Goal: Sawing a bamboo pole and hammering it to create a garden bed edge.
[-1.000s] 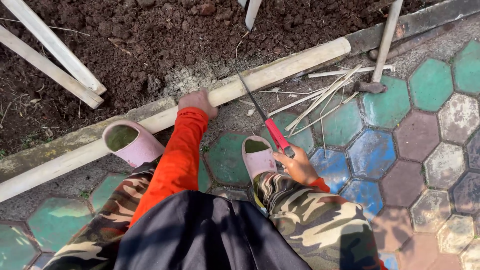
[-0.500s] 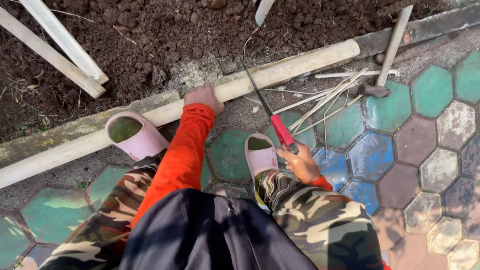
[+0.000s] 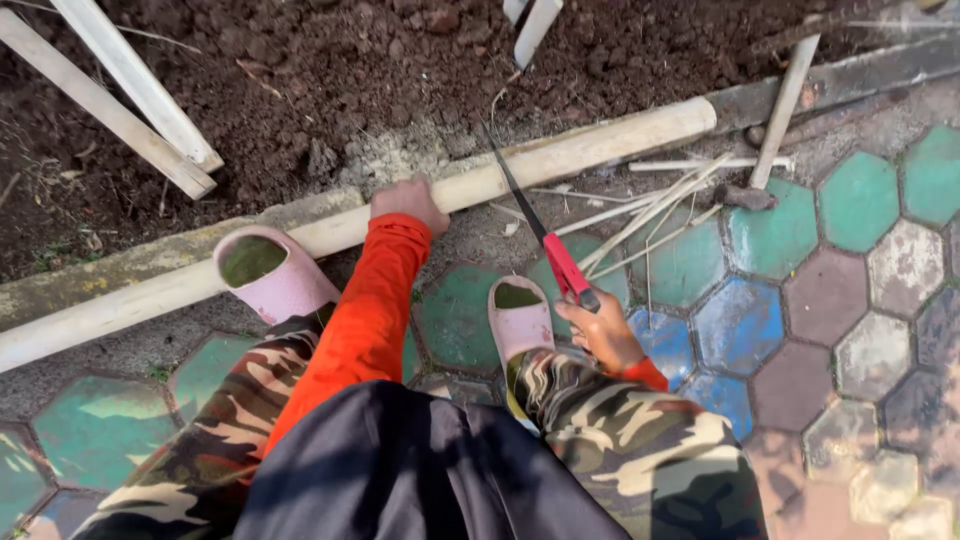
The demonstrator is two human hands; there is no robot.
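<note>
Bamboo pole (image 3: 560,155) wants the left hand (image 3: 408,200) pressing firmly, fingers wrapped over it, while the right hand (image 3: 600,330), fingers closed around the red-handled saw (image 3: 545,240), strokes squarely

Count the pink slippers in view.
2. One pink slipper presses against the long bamboo pole, left of the left hand. The other slipper rests on the paving beside the right hand.

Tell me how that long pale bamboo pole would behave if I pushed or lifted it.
The long pale bamboo pole looks round and smooth, so it would probably roll if pushed; the left hand rests on it, seemingly steadying it. It looks straight and unbent, so likely stiff. Being so long, it may tip if lifted off-centre.
</note>
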